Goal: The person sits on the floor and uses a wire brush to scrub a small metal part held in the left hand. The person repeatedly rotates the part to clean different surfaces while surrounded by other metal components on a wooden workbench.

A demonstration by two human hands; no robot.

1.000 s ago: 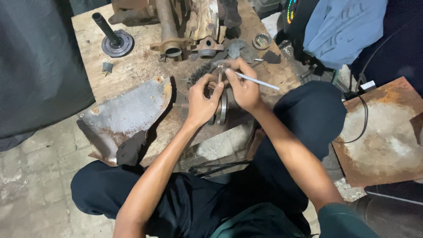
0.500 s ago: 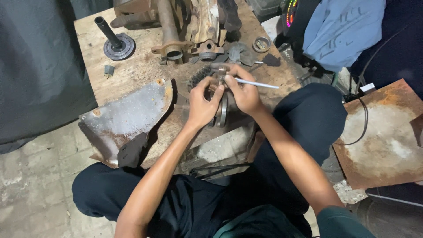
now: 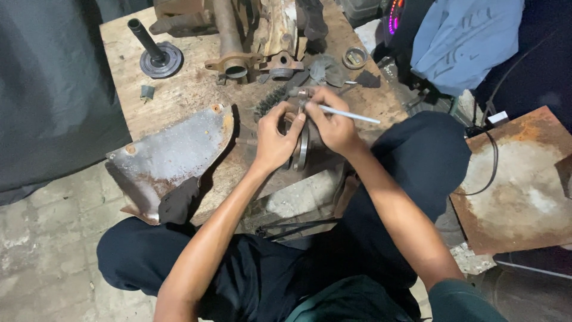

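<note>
My left hand [image 3: 275,138] grips a round metal disc part [image 3: 302,150] that stands on edge on the wooden board [image 3: 179,95]. My right hand [image 3: 331,121] holds a thin white rod-like tool [image 3: 351,114] with its tip at the top of that part, just behind my left fingers. A dark toothed gear [image 3: 266,102] lies directly behind my left hand. Most of the disc part is hidden by both hands.
A bent grey metal plate [image 3: 173,149] lies left of my hands. Behind are a flanged shaft [image 3: 156,52], a rusty pipe fitting [image 3: 232,59], a small ring [image 3: 355,58] and other rusty parts. A rusty sheet [image 3: 524,179] with a black cable lies right; blue cloth [image 3: 465,36] far right.
The view has shifted slightly. Both hands stay on the disc part, the right hand and its white tool having moved only a little.
</note>
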